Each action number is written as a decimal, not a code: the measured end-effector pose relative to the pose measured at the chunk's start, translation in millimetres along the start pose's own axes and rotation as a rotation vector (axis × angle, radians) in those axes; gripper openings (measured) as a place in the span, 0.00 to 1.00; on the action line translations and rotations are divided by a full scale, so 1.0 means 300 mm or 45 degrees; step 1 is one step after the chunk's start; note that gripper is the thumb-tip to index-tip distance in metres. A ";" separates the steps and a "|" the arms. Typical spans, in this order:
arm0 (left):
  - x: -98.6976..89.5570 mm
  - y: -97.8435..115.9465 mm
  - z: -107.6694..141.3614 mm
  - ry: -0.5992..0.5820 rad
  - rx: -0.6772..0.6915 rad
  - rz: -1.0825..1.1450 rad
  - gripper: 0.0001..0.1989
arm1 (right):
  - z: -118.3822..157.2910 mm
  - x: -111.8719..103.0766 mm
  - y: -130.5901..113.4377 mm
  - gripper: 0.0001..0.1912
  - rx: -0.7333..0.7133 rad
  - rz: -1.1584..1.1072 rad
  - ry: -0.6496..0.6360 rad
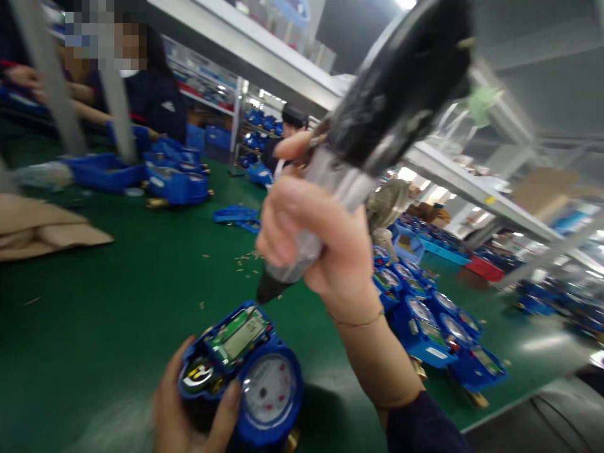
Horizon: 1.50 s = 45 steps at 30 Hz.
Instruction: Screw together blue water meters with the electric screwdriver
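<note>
The left hand (184, 409) clasped a blue plastic water meter (268, 390) above the green workbench (117, 327), while the right hand (311, 239) gripped a black-and-silver electric screwdriver (396, 82), its tip just above the meter's green circuit board (238, 333).

Blurred screwdriver (399, 88), top end cut off

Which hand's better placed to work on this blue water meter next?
Probably the right hand: it grips the power screwdriver, its tip just above the circuit board. The left hand is busy holding the blue water meter.

Blue water mtr (270, 390) w/ exposed PCB (240, 335)
</note>
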<state>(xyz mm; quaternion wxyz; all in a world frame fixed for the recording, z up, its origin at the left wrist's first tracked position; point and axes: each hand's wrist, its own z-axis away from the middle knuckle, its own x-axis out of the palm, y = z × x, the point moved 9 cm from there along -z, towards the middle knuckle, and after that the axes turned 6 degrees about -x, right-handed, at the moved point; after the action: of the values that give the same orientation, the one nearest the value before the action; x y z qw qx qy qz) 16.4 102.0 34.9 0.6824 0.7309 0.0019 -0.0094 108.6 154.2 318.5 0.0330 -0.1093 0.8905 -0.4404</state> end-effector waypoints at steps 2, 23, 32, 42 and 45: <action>-0.018 -0.019 0.007 0.086 -0.154 -0.001 0.34 | -0.034 -0.008 -0.019 0.10 -0.122 -0.013 0.083; -0.015 0.063 -0.009 0.146 -0.110 0.080 0.31 | -0.020 0.096 0.219 0.09 0.163 -0.033 0.009; -0.010 0.032 -0.012 0.080 -0.149 0.207 0.31 | 0.005 0.120 0.236 0.11 0.213 -0.083 -0.078; -0.022 0.026 -0.023 0.044 -0.082 0.056 0.31 | -0.010 0.161 0.234 0.10 0.206 -0.094 -0.222; -0.024 0.029 -0.025 -0.001 -0.094 0.031 0.32 | -0.032 0.149 0.214 0.09 0.155 -0.040 -0.219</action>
<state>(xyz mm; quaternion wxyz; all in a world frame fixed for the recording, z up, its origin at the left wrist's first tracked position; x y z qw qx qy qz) 9.4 109.1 44.1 0.7091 0.7051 -0.0068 -0.0013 52.8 189.4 275.3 0.1089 -0.1583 0.8543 -0.4830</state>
